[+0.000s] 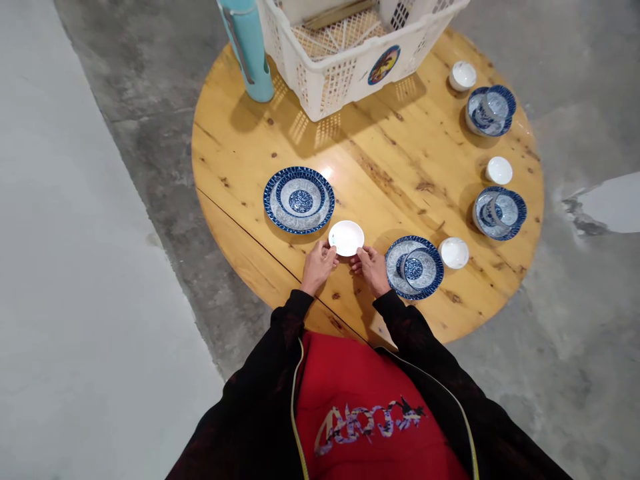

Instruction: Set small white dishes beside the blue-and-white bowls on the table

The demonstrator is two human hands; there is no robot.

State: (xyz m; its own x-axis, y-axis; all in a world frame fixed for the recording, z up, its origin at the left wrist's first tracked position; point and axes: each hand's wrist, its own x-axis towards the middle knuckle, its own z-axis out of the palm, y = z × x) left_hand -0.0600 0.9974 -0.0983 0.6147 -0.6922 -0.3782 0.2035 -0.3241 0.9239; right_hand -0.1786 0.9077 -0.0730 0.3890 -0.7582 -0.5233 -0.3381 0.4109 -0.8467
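A small white dish (347, 238) is held level between my two hands near the front of the round table. My left hand (319, 263) pinches its left rim, thumb on top. On the opposite rim my right hand (371, 267) grips with the thumb, the other fingers curled below. Just beyond my left hand lies a blue-patterned plate (271, 215) bearing a smaller blue-patterned dish (301, 198). Close to the right of my right hand is another blue-patterned plate (397, 252) with a patterned bowl (424, 265) on it, and a small white bowl (454, 253) stands beside that.
A white perforated crate (327, 87) stands at the table's back, with a turquoise bottle (257, 73) to its left. Along the right side are two patterned stacks (493, 110) and small white bowls (499, 171). The round wooden table (360, 160) has a lengthwise seam near me.
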